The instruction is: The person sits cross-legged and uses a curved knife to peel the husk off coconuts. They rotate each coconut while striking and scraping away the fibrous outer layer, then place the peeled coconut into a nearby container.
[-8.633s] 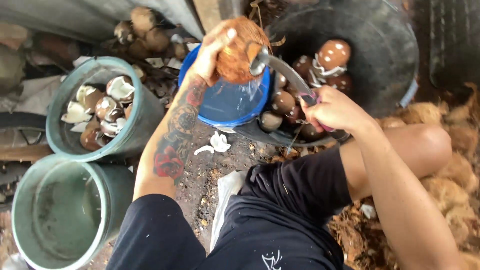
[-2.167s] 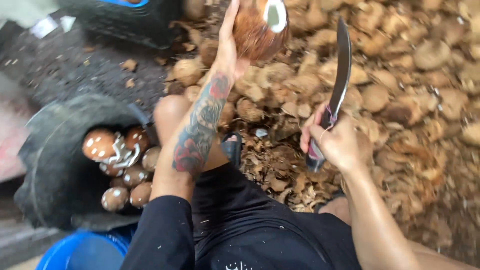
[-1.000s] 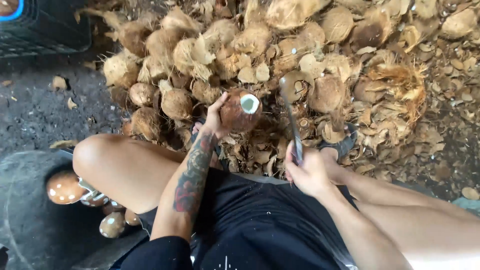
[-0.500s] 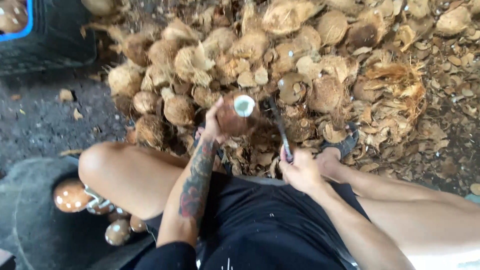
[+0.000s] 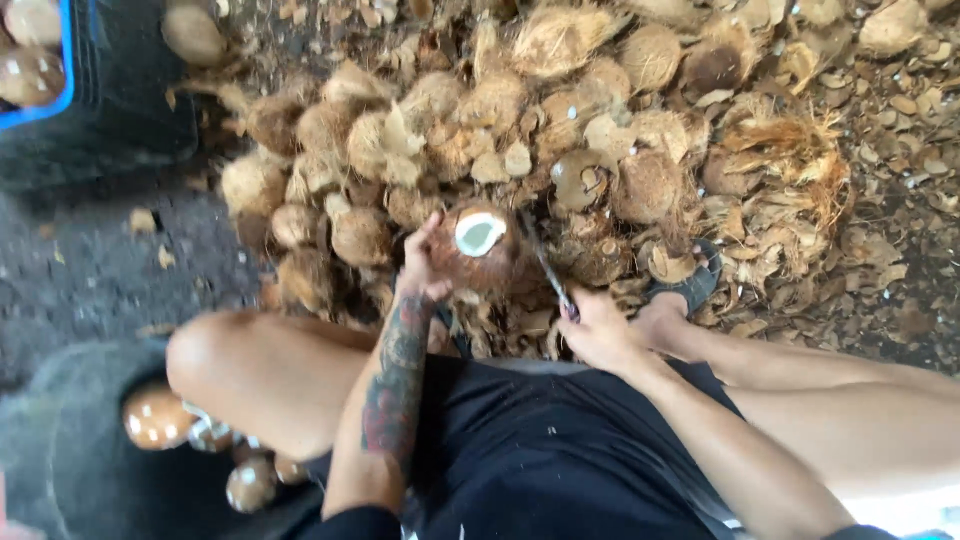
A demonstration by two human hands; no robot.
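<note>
My left hand (image 5: 422, 268) grips a brown husked coconut (image 5: 478, 252) with a white cut patch on its top, held low over the ground between my knees. My right hand (image 5: 598, 330) is shut on the handle of a long knife (image 5: 546, 266), whose blade rests against the right side of that coconut. Just beyond both hands lies a big pile of hairy brown coconuts (image 5: 470, 130).
Husk scraps and shell pieces (image 5: 850, 190) cover the ground to the right. A dark tub (image 5: 70, 470) at lower left holds several peeled shiny coconuts (image 5: 158, 418). A blue-rimmed black crate (image 5: 60, 80) stands at upper left. My sandalled foot (image 5: 684, 288) rests by the pile.
The view swung from the tubs to the coconut pile. I lowered the coconut from chest height to near the ground and brought the knife blade against its side.
</note>
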